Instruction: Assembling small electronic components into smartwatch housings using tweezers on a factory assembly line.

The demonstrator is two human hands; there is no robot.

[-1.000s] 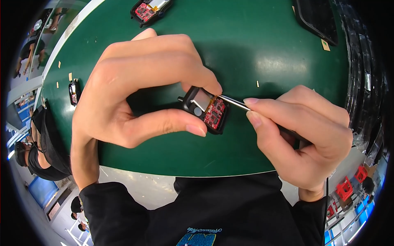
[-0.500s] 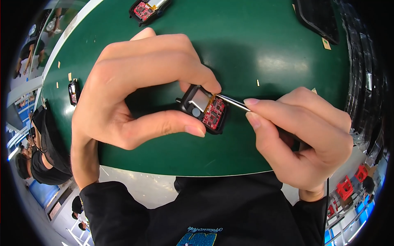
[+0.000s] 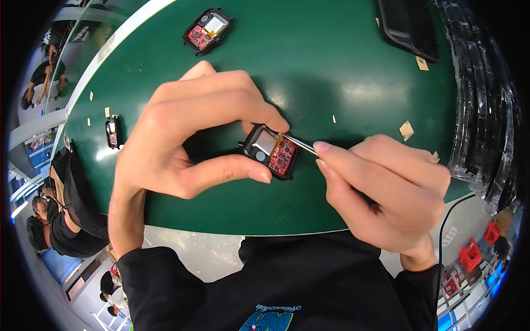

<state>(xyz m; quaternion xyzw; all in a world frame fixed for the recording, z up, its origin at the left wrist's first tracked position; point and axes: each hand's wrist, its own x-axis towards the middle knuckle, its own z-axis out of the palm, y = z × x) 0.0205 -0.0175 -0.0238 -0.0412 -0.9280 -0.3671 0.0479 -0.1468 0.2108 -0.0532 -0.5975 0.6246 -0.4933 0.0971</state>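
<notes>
Between thumb and index finger, my left hand [image 3: 182, 132] grips a small black device casing [image 3: 256, 135], tilted and with its inside facing up. A silver battery, a round grey part and a red circuit board [image 3: 282, 156] show in it, with an amber strip between battery and board. My right hand [image 3: 392, 193] pinches slim metal tweezers [image 3: 298, 143] between thumb and index finger. Their tip touches the casing near the amber strip, close to my left index fingertip. Whether the tip grips anything is too small to tell.
Another opened device [image 3: 207, 32] lies at the far side of the green table [image 3: 309, 83], a smaller one [image 3: 113, 132] at the left. A black tray [image 3: 408, 25] and clear-wrapped black strips [image 3: 486, 105] lie right. Paper scraps [image 3: 406, 131] are scattered. Co-workers [image 3: 72, 209] sit left.
The view has shifted, bringing the far device fully into sight. Both hands keep their grips, and the tweezers' tip stays at the casing's edge by the amber strip.
</notes>
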